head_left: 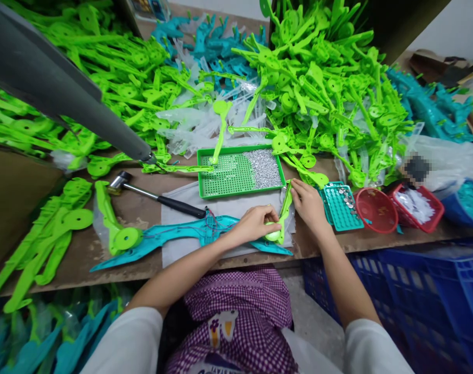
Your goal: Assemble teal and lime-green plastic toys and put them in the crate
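A long teal plastic frame lies across the table in front of me, a thin wire along its middle. My left hand is curled over its right part, thumb and fingers gripping the round end of a lime-green plastic arm. My right hand pinches the far, narrow end of that same arm. Part of the joint between arm and frame is hidden under my left fingers. A second lime-green arm with a round disc sits at the frame's left end.
Behind the frame are a hammer and a green perforated tray of small metal pieces. To the right stand a teal tray, a red bowl and a red basket. Green arms are heaped at the back; a grey tool hangs upper left.
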A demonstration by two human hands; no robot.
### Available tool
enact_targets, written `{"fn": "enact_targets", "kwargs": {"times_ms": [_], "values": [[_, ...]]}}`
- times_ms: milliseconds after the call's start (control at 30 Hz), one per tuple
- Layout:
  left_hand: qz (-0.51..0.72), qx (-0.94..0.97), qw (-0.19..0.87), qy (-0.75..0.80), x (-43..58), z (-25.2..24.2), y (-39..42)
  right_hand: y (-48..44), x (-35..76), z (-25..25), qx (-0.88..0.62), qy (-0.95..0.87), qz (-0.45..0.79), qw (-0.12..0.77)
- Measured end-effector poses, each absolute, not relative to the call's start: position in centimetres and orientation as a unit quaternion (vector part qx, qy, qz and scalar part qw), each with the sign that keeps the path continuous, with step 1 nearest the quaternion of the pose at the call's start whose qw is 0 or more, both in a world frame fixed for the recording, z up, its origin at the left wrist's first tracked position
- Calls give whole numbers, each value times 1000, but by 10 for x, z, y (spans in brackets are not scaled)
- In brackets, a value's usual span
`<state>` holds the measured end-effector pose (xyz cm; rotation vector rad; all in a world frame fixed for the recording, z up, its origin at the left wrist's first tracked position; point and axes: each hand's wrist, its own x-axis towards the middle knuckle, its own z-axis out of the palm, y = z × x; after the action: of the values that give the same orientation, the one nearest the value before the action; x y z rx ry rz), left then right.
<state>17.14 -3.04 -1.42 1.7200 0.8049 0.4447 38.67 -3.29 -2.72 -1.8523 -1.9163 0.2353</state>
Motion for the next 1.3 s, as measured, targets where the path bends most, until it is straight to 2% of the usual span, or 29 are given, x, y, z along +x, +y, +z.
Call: {"fn": "enact_targets", "kwargs": {"times_ms": [100,200,400,500,800,967,1167,1300], "values": [[178,767,513,343,170,-16,-27,-32,380,-26,-676,-710,51,192],[162,771,508,349,170,-14,-28,-34,377,-29,-684,-699,46,202],[114,767,535,335,169,-11,-30,-33,391,-36,-658,-644,159,355],[108,764,542,333,168,-12,-29,-22,399,-36,-665,-616,202,370],[82,803,504,307,167,-8,-27,-2,413,-30,-716,-578,275,279],[70,806,503,303,169,-11,-27,11,412,-22,-736,-586,278,195],[75,813,504,281,167,-12,-26,26,418,-13,-712,-578,382,113],[60,815,510,268,166,-9,-24,22,420,-12,-697,-551,438,136]]}}
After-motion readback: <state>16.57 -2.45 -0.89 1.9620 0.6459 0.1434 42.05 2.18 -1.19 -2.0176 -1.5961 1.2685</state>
